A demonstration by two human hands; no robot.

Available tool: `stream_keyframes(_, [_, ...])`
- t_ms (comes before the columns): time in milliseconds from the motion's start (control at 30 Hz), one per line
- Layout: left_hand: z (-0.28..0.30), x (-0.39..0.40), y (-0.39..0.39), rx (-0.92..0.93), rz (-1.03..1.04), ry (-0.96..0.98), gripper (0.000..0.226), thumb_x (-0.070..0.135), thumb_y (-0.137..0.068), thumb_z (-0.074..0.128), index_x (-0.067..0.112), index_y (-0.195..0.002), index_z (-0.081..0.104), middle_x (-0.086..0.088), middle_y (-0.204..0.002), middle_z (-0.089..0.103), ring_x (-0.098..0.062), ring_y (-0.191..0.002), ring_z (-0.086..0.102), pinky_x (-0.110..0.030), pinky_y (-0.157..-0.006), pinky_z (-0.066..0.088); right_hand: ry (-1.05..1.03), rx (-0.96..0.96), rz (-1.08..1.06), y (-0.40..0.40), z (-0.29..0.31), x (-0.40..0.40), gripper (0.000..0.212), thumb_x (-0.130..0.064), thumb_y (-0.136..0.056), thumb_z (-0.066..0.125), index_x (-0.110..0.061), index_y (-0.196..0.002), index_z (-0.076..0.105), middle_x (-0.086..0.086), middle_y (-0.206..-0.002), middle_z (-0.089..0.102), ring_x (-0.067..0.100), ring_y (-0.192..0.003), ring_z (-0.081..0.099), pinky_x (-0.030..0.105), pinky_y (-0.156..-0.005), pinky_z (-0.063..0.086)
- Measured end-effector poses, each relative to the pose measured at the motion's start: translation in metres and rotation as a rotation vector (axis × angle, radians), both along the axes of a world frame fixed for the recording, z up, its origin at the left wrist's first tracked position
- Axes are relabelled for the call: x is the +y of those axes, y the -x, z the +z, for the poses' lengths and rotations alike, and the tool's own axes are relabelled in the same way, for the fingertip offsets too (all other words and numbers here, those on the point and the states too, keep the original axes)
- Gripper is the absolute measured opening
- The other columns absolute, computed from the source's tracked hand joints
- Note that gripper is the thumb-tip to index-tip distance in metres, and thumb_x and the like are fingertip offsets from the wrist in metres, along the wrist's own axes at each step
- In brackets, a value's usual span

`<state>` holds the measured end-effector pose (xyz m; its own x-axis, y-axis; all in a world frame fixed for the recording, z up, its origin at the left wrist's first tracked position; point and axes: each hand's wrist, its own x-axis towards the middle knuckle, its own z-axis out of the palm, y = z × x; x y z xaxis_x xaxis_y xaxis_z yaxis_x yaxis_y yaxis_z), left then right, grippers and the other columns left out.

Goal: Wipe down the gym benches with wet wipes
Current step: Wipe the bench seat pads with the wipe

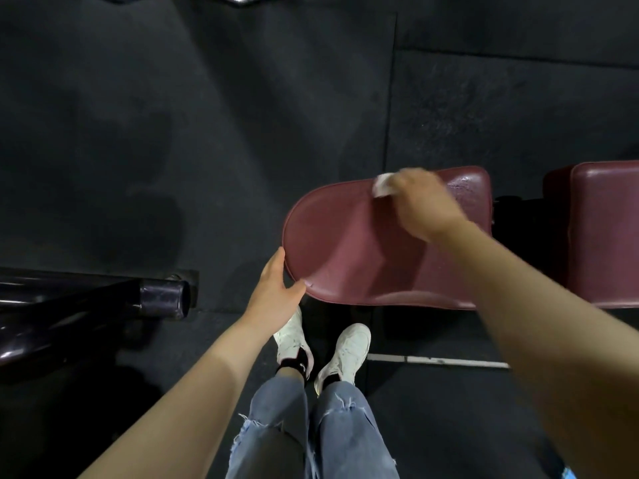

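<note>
A maroon padded bench seat [345, 243] with a rounded left end lies right of centre. My right hand [422, 205] is over its far side and holds a crumpled white wet wipe [382, 184] against the pad; the hand is motion-blurred. My left hand [276, 292] grips the seat's rounded near-left edge, thumb on top of the rim and fingers along the side. A second maroon pad [605, 229] of the same bench sits at the right edge, across a dark gap.
Black rubber floor mats [207, 133] lie all around. A dark metal tube frame [162, 297] juts in from the left at knee height. My feet in white shoes [345, 350] stand just below the seat. A white floor line [435, 361] runs under the bench.
</note>
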<state>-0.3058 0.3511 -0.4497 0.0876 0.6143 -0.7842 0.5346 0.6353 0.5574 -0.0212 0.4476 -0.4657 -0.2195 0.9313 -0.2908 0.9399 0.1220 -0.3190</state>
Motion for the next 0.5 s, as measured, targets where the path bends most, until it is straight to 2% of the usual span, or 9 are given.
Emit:
stream_keyframes(67, [0.000, 0.000, 0.001, 0.000, -0.005, -0.011, 0.070, 0.032, -0.089, 0.059, 0.050, -0.148, 0.025, 0.016, -0.153, 0.028, -0.006, -0.139, 0.030, -0.030, -0.108, 0.030, -0.015, -0.163, -0.309, -0.051, 0.006, -0.013, 0.033, -0.007, -0.079, 0.044, -0.009, -0.103, 0.066, 0.020, -0.101, 0.064, 0.042, -0.093, 0.059, 0.046, -0.082, 0.050])
stream_keyframes(167, [0.000, 0.001, 0.001, -0.020, -0.014, -0.019, 0.068, 0.033, -0.089, 0.060, 0.050, -0.146, 0.027, 0.017, -0.152, 0.030, -0.005, -0.138, 0.031, -0.028, -0.105, 0.029, 0.002, -0.175, -0.694, -0.058, 0.005, -0.022, 0.027, -0.007, -0.085, 0.045, 0.003, -0.107, 0.056, 0.026, -0.110, 0.059, 0.045, -0.102, 0.054, 0.048, -0.087, 0.044])
stream_keyframes(233, [-0.001, 0.001, 0.002, -0.007, -0.013, -0.001, 0.070, 0.035, -0.088, 0.060, 0.048, -0.148, 0.026, 0.016, -0.154, 0.029, -0.006, -0.140, 0.030, -0.031, -0.110, 0.030, -0.001, -0.117, -0.905, -0.026, -0.001, -0.012, 0.031, -0.007, -0.082, 0.048, -0.001, -0.111, 0.058, 0.021, -0.115, 0.061, 0.040, -0.108, 0.057, 0.044, -0.092, 0.045])
stream_keyframes(267, [-0.001, 0.002, 0.003, 0.007, -0.007, 0.021, 0.072, 0.037, -0.088, 0.060, 0.047, -0.149, 0.024, 0.015, -0.156, 0.026, -0.008, -0.142, 0.028, -0.035, -0.114, 0.029, -0.002, -0.089, -0.929, -0.004, -0.004, -0.006, 0.035, -0.008, -0.079, 0.049, -0.008, -0.111, 0.062, 0.015, -0.115, 0.064, 0.034, -0.109, 0.059, 0.040, -0.094, 0.047])
stream_keyframes(333, [-0.002, 0.003, 0.004, 0.036, -0.013, 0.045, 0.075, 0.041, -0.087, 0.061, 0.044, -0.151, 0.022, 0.013, -0.158, 0.024, -0.009, -0.144, 0.025, -0.040, -0.117, 0.028, 0.007, -0.018, -0.734, 0.049, -0.008, 0.004, 0.041, -0.007, -0.075, 0.050, -0.021, -0.108, 0.069, 0.002, -0.113, 0.068, 0.024, -0.107, 0.063, 0.032, -0.095, 0.050])
stream_keyframes(433, [-0.003, 0.004, 0.005, 0.067, -0.021, 0.050, 0.077, 0.040, -0.088, 0.062, 0.040, -0.153, 0.021, 0.011, -0.159, 0.024, -0.010, -0.144, 0.025, -0.038, -0.118, 0.027, 0.134, 0.116, -0.155, 0.137, -0.003, -0.001, 0.044, -0.006, -0.075, 0.052, -0.027, -0.109, 0.069, -0.001, -0.113, 0.068, 0.022, -0.105, 0.062, 0.031, -0.094, 0.049])
stream_keyframes(500, [-0.002, 0.004, 0.004, 0.070, -0.013, 0.064, 0.074, 0.037, -0.090, 0.060, 0.039, -0.153, 0.021, 0.009, -0.158, 0.026, -0.012, -0.143, 0.028, -0.035, -0.116, 0.028, 0.259, 0.145, 0.239, 0.156, 0.002, -0.014, 0.038, -0.012, -0.080, 0.055, -0.027, -0.115, 0.064, -0.002, -0.118, 0.064, 0.021, -0.109, 0.059, 0.031, -0.093, 0.044])
